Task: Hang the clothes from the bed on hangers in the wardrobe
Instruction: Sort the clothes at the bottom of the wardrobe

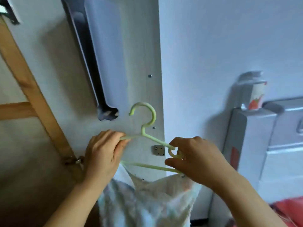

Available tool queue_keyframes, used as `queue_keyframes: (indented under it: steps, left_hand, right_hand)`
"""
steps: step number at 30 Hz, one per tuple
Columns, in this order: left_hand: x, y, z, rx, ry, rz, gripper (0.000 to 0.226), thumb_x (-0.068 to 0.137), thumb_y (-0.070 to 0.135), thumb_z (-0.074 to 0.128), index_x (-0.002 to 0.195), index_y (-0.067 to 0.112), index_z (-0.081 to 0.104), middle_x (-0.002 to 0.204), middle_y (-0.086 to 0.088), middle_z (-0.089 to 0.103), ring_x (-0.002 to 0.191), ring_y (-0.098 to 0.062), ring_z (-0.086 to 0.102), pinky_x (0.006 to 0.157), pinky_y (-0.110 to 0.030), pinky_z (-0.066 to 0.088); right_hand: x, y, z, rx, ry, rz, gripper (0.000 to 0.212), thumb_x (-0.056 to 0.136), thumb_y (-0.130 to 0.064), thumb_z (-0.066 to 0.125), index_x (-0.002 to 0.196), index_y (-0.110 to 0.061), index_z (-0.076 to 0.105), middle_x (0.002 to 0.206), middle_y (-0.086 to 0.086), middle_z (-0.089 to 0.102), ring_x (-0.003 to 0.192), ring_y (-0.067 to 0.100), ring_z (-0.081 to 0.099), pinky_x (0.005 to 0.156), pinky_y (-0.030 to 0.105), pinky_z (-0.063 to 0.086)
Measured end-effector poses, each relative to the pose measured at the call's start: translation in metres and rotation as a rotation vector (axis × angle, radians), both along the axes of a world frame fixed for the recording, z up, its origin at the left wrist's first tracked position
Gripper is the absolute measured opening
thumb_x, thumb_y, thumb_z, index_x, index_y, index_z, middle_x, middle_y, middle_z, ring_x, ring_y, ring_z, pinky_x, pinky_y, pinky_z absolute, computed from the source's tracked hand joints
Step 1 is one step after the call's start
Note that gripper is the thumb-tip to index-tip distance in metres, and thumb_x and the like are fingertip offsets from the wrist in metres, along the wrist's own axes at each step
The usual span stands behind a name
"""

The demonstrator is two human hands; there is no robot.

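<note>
A pale green plastic hanger (146,125) is held up in front of a white wardrobe side panel (134,63), hook upward. My left hand (102,154) grips its left shoulder arm. My right hand (195,159) pinches the right end, by the small loop. A light, faintly patterned garment (147,199) hangs below the hanger's bottom bar; its upper edge sits near the bar, and how it is attached is unclear. The bed is not clearly in view.
A wooden frame (32,95) slants down the left side. A long grey-white object (101,54) hangs on the panel above the hanger. A grey appliance (262,145) with a strawberry-print can (256,95) on top stands at right. Red fabric (288,208) lies bottom right.
</note>
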State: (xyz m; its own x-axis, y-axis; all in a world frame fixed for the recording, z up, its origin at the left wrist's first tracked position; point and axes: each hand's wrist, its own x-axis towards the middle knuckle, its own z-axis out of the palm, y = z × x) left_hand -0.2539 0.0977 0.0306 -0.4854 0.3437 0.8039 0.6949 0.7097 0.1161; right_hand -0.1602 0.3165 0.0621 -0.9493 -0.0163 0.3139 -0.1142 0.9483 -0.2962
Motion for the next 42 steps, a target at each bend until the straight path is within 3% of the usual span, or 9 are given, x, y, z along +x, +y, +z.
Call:
queue_keyframes:
  steps: [4,9,25,28,31,35,38,40,42]
  left_hand:
    - [0.004,0.064,-0.031,-0.064,-0.042,-0.217,0.036,0.094,0.04,0.042,0.075,0.014,0.059,0.068,0.001,0.058,0.065,-0.021,0.049,0.057,-0.034,0.034]
    - [0.019,0.133,-0.054,-0.119,-0.062,-0.485,0.047,0.095,0.046,0.035,0.071,0.013,0.06,0.06,0.003,0.054,0.058,-0.023,0.051,0.054,-0.035,0.037]
    - [0.145,0.382,-0.013,-0.134,0.033,-1.217,0.044,0.092,0.047,0.038,0.071,0.012,0.055,0.059,0.001,0.052,0.054,-0.027,0.05,0.058,-0.031,0.036]
    - [0.188,0.433,0.002,-0.027,0.034,-1.298,0.043,0.091,0.048,0.04,0.087,0.011,0.062,0.075,-0.003,0.058,0.072,-0.029,0.056,0.069,-0.035,0.037]
    - [0.23,0.484,-0.008,0.044,0.005,-1.324,0.064,0.089,0.054,0.043,0.13,0.005,0.047,0.124,-0.017,0.05,0.119,-0.034,0.045,0.099,-0.043,0.034]
    - [0.267,0.534,-0.062,-0.054,-0.343,-1.334,0.099,0.08,0.074,0.038,0.148,0.007,0.014,0.154,-0.013,0.017,0.142,-0.021,0.012,0.115,-0.028,0.009]
    - [0.295,0.575,-0.116,-0.371,-0.752,-1.269,0.102,0.072,0.063,0.064,0.149,0.021,0.012,0.15,0.004,0.026,0.136,-0.012,0.028,0.112,-0.029,0.023]
    - [0.316,0.606,-0.154,-0.631,-0.916,-1.199,0.078,0.072,0.057,0.069,0.135,0.019,0.043,0.127,0.006,0.054,0.115,-0.018,0.054,0.099,-0.037,0.043]
    - [0.342,0.635,-0.176,-0.705,-1.095,-1.166,0.022,0.084,0.039,0.065,0.098,0.022,0.064,0.093,0.008,0.069,0.09,-0.018,0.066,0.083,-0.041,0.052]
  right_hand:
    - [0.051,0.027,-0.027,-0.159,0.04,-0.278,0.021,0.082,-0.052,0.058,0.087,-0.033,0.054,0.071,-0.015,0.053,0.075,0.011,0.05,0.064,0.026,0.034]
    - [0.109,0.046,-0.07,-0.18,0.274,-0.579,0.032,0.071,-0.055,0.05,0.074,-0.025,0.061,0.059,-0.014,0.05,0.058,0.011,0.053,0.052,0.027,0.039]
    - [0.276,0.132,-0.071,0.119,0.545,-1.307,0.021,0.082,-0.042,0.053,0.081,-0.022,0.061,0.075,-0.012,0.061,0.055,0.009,0.056,0.049,0.024,0.041]
    - [0.312,0.167,-0.054,0.207,0.642,-1.38,0.028,0.082,-0.043,0.05,0.08,-0.017,0.061,0.075,-0.008,0.063,0.055,0.012,0.057,0.05,0.023,0.039]
    - [0.359,0.215,-0.043,0.249,0.658,-1.465,0.028,0.083,-0.041,0.057,0.082,-0.014,0.061,0.076,-0.002,0.064,0.057,0.024,0.059,0.053,0.03,0.043]
    - [0.426,0.284,-0.039,0.214,0.601,-1.564,0.021,0.084,-0.031,0.067,0.085,-0.01,0.062,0.072,-0.006,0.056,0.06,0.017,0.05,0.056,0.023,0.032]
    - [0.472,0.339,-0.045,0.186,0.556,-1.625,0.02,0.083,-0.028,0.068,0.085,-0.009,0.062,0.07,-0.009,0.05,0.061,0.016,0.046,0.053,0.022,0.026]
    - [0.503,0.378,-0.053,0.144,0.54,-1.655,0.02,0.082,-0.028,0.069,0.085,-0.009,0.062,0.069,-0.008,0.05,0.062,0.018,0.047,0.055,0.025,0.026]
    - [0.534,0.415,-0.067,0.093,0.513,-1.688,0.019,0.082,-0.027,0.07,0.085,-0.009,0.063,0.07,-0.006,0.051,0.064,0.019,0.048,0.06,0.027,0.029]
